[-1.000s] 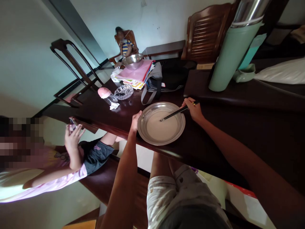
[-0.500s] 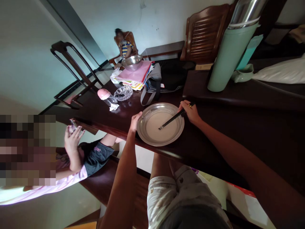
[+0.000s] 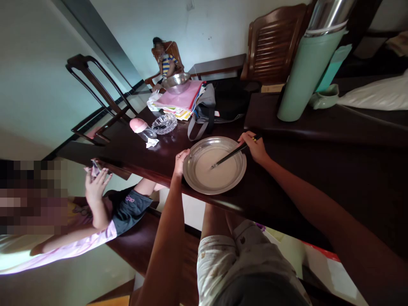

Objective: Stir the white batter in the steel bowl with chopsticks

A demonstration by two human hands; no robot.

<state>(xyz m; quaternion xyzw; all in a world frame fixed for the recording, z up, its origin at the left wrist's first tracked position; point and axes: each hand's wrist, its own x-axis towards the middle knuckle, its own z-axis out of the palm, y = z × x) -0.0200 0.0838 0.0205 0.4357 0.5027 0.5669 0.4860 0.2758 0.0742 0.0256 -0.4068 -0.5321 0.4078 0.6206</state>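
A round metal basin [image 3: 236, 178] sits at the near edge of the dark table, with a pale beige liquid [image 3: 208, 176] in it. My left hand [image 3: 181, 162] grips the basin's left rim, fingers closed on it. In my right hand [image 3: 254, 146], over the right rim, is a pair of dark chopsticks [image 3: 228, 157]. They slant down to the left, and their tips reach the liquid near the middle of the basin.
Beyond the basin lie a grey-black bag [image 3: 219, 104], a glass ashtray [image 3: 164, 123], a pink-capped bottle [image 3: 143, 128] and papers under a metal bowl [image 3: 177, 83]. A green thermos [image 3: 310, 76] stands at right. One person [image 3: 98, 191] sits at left, another [image 3: 168, 63] sits farther back.
The chopstick tips have shifted slightly left and toward the far side in the liquid. My left hand and the basin stay in place.
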